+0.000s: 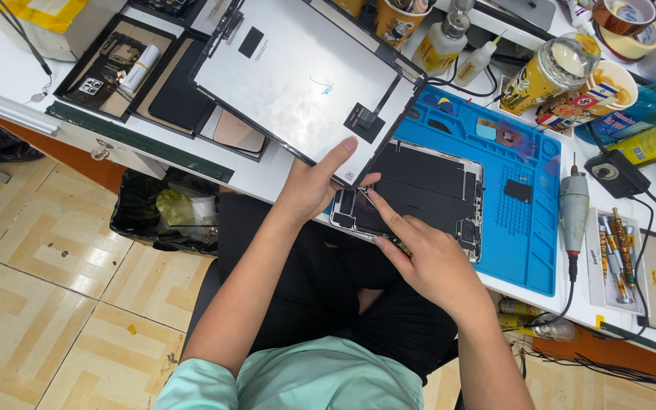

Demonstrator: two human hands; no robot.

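Over the blue mat (529,243), hands on lifted screen panel (298,76) and tablet body (427,190).

We see a detached tablet screen panel (305,76), silver-backed, tilted above the blue mat, and a yellow-labelled jar (548,72) behind.
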